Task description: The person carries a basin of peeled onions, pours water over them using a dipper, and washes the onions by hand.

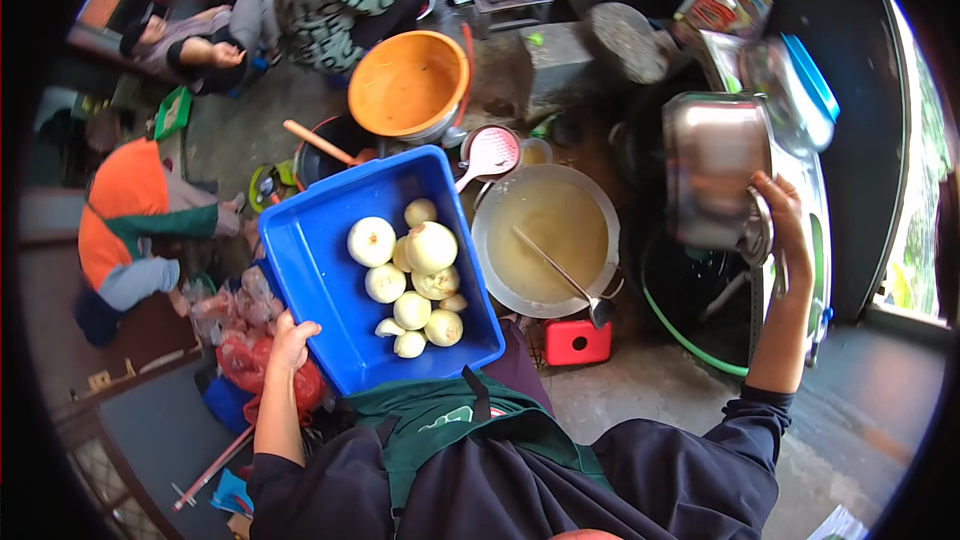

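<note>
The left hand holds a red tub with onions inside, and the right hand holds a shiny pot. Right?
Not quite: the tub is blue, as the head view shows. The left hand does hold it, with onions inside, and the right hand holds a shiny pot.

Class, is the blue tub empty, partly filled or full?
Partly filled. Pale, round vegetables lie in the blue tub, with bare bottom showing beside them.

A rectangular blue tub [312, 250], open side up, holds pale round vegetables [432, 247] clustered toward its right side, while a shiny metal pot [715, 165], blurred, is held well apart to the tub's right.
</note>
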{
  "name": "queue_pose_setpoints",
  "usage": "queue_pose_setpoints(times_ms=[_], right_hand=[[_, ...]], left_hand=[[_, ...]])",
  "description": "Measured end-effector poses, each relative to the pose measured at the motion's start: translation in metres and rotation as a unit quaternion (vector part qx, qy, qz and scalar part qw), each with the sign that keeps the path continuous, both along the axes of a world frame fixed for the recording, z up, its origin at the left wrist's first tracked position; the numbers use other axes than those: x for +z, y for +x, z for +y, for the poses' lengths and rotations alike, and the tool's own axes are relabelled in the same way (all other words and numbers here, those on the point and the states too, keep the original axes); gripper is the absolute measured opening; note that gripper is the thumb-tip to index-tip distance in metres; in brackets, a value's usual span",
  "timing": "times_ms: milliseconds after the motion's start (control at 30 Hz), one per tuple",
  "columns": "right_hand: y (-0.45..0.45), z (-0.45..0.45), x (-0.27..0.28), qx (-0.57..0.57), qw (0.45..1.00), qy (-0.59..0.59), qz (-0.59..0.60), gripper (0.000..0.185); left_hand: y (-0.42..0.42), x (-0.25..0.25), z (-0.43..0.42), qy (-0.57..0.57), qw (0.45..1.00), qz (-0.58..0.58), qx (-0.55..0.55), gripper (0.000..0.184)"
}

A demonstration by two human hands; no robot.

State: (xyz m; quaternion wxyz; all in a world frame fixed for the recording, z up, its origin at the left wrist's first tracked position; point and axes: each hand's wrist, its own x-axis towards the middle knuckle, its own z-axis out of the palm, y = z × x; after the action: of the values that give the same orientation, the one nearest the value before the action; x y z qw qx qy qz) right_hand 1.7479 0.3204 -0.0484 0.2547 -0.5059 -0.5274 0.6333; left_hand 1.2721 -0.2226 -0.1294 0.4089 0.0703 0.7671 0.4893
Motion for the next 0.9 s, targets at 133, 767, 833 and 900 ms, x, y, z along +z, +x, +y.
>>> queue_pose_setpoints(times_ms=[133, 767, 833, 900], right_hand=[[-0.095, -0.008, -0.016, 0.159, 0.986, -0.043, 0.002, 0.02], [-0.59, 0.043, -0.102, 0.659, 0.581, 0.463, -0.119, 0.028], [-0.635, 0.023, -0.108, 0.67, 0.576, 0.453, -0.12, 0.028], [-0.665, 0.019, -0.125, 0.66, 0.589, 0.451, -0.12, 0.029]], left_hand=[[0.01, 0.005, 0.013, -0.007, 0.999, -0.007, 0.032, 0.026], [0.07, -0.004, -0.023, 0.01, 0.967, 0.032, 0.251, 0.023], [0.074, -0.001, -0.026, 0.007, 0.964, 0.015, 0.266, 0.022], [0.082, 0.002, -0.017, -0.008, 0.964, 0.002, 0.266, 0.02]])
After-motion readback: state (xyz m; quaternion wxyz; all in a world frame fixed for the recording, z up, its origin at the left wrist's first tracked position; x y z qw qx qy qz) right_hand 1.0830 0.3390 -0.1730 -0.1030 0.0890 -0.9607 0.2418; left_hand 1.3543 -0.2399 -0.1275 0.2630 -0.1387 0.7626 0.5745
